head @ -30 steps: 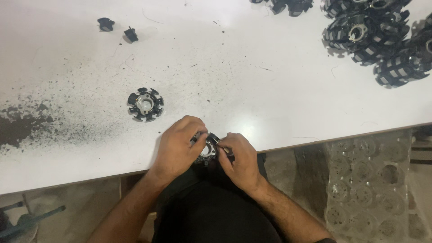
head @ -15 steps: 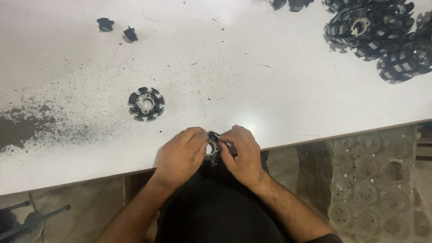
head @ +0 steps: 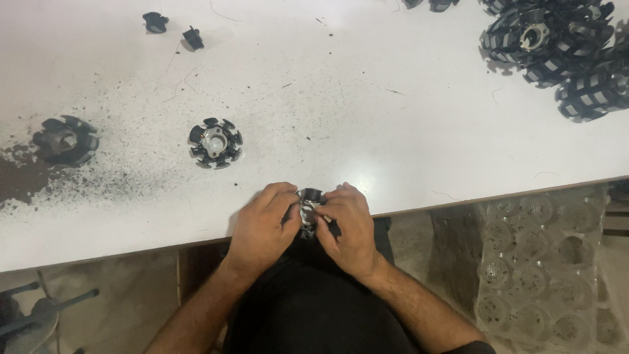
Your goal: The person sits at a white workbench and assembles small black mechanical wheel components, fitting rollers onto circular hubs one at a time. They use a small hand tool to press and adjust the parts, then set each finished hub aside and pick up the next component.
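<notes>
My left hand (head: 265, 219) and my right hand (head: 348, 226) are pressed together at the near edge of the white table (head: 367, 105). Between them they grip a small round black part with a metal centre (head: 308, 208), mostly hidden by the fingers. A similar black star-shaped part with a shiny hub (head: 215, 143) lies on the table beyond my left hand. Another dark round part (head: 65, 139) sits at the far left among black dust.
A heap of several black toothed parts (head: 560, 49) fills the far right corner. Two small black caps (head: 173, 29) lie at the far left. Black grit covers the table's left side. A clear plastic tray with round pockets (head: 544, 262) lies below the table at right.
The view has shifted so the dark part at the far left now shows. My hands stay closed on the small part and have turned it slightly between the fingers.
</notes>
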`<act>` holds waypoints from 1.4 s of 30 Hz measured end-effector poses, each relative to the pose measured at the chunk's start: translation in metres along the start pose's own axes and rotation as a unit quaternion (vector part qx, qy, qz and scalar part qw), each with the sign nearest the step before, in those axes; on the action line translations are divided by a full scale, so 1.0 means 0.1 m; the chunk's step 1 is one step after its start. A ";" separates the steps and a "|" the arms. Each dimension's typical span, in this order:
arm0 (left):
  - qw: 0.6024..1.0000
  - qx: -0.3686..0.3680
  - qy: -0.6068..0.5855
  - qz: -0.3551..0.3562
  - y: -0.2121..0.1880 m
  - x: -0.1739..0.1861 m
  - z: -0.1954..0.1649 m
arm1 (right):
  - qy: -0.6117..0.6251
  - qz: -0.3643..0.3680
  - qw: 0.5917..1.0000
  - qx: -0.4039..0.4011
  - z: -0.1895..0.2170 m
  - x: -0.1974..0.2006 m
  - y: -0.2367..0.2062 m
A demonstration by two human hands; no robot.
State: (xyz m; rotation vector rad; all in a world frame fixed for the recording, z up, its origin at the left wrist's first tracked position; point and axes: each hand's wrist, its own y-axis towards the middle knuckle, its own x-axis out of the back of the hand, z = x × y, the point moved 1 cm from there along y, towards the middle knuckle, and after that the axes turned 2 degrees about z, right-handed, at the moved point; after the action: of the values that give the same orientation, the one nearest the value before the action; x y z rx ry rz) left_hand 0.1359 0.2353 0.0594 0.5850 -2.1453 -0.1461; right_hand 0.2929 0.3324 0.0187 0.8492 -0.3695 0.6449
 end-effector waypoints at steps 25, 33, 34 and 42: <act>0.997 -0.058 0.035 -0.034 -0.24 -0.13 0.13 | -0.075 0.002 0.996 0.046 0.11 -0.08 -0.05; 0.943 0.046 0.301 -0.134 0.14 0.91 0.57 | -0.101 -0.090 0.990 -0.038 -0.17 0.32 0.22; 0.946 0.134 0.284 -0.080 0.26 0.95 0.62 | -0.084 -0.108 0.989 -0.047 -0.18 0.35 0.22; 0.928 0.272 0.247 0.062 0.83 0.68 0.46 | -0.057 -0.110 0.990 -0.063 -0.17 0.42 0.04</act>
State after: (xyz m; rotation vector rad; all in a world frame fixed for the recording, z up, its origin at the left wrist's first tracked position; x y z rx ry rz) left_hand 0.0363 0.2722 0.1073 0.7062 -1.7029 0.6265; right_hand 0.3227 0.3632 0.0329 0.7933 -0.4085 0.3666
